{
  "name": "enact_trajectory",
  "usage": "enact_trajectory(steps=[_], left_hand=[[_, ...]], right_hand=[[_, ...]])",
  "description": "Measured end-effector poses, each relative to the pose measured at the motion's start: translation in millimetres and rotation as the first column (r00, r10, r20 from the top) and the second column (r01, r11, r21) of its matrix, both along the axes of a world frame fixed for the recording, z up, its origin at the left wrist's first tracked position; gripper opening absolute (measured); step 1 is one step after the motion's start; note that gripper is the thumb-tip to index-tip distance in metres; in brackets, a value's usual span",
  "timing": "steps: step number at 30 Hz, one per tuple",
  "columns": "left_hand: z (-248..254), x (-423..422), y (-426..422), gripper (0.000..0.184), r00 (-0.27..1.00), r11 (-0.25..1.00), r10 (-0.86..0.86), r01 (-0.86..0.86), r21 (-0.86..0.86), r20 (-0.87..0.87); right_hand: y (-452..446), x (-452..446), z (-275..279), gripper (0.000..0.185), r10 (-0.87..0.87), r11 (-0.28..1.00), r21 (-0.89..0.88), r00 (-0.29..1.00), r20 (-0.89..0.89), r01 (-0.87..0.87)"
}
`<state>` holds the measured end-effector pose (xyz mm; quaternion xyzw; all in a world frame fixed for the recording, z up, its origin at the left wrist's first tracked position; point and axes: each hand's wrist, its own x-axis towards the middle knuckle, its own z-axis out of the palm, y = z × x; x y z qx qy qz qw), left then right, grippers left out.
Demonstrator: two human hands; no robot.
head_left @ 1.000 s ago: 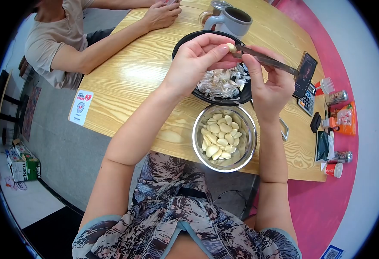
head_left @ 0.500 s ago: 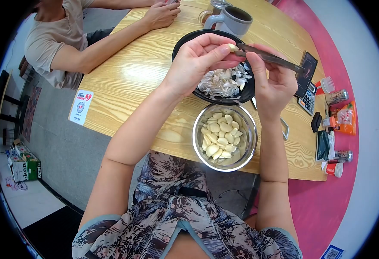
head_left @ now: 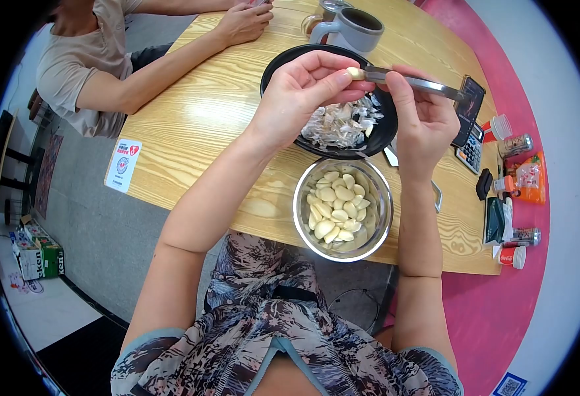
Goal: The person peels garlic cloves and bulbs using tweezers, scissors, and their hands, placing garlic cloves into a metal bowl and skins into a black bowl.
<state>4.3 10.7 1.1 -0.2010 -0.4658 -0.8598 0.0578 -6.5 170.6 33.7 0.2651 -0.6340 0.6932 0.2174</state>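
Observation:
Between thumb and fingertips, my left hand (head_left: pixel 310 82) pinches a garlic clove (head_left: pixel 354 73) above the black bowl. My right hand (head_left: pixel 422 115) is closed on metal tweezers (head_left: pixel 415 84), whose tips touch the clove. Papery garlic skins (head_left: pixel 336 125) lie in the black bowl (head_left: pixel 387 132) beneath both hands. Nearer to me, between my forearms, a steel bowl (head_left: pixel 384 228) holds several peeled cloves (head_left: pixel 329 204).
A grey mug (head_left: pixel 359 33) and a glass jar (head_left: pixel 313 25) stand behind the black bowl. At right are a propped phone (head_left: pixel 469 109), a calculator (head_left: pixel 469 153), cups and cans. Another person's forearm (head_left: pixel 164 76) rests on the table (head_left: pixel 184 158) at left.
The tweezers have turned in my right hand and now show a narrower, edge-on side. My right hand has shifted slightly to the right, while my left hand keeps its pinch on the clove.

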Motion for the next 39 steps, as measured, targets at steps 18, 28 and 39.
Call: enact_trajectory(steps=[18, 28, 39], left_hand=[[-0.2, 1.0, -2.6, 0.022, 1.000, 0.999, 0.019, -0.019, -0.040, -0.006], [0.7, 1.1, -1.1, 0.024, 0.998, 0.998, 0.011, -0.014, -0.057, -0.054], [3.3, 2.0, -3.1, 0.026, 1.000, 1.000, -0.017, 0.017, -0.023, -0.024]], right_hand=[[0.5, 2.4, 1.1, 0.014, -0.036, 0.992, 0.113, 0.982, -0.183, 0.058], [7.1, -1.4, 5.3, 0.011, -0.111, 0.983, 0.132, 0.983, -0.147, 0.130], [11.8, -6.0, 6.1, 0.012, -0.161, 0.977, 0.118, 0.975, -0.151, 0.179]])
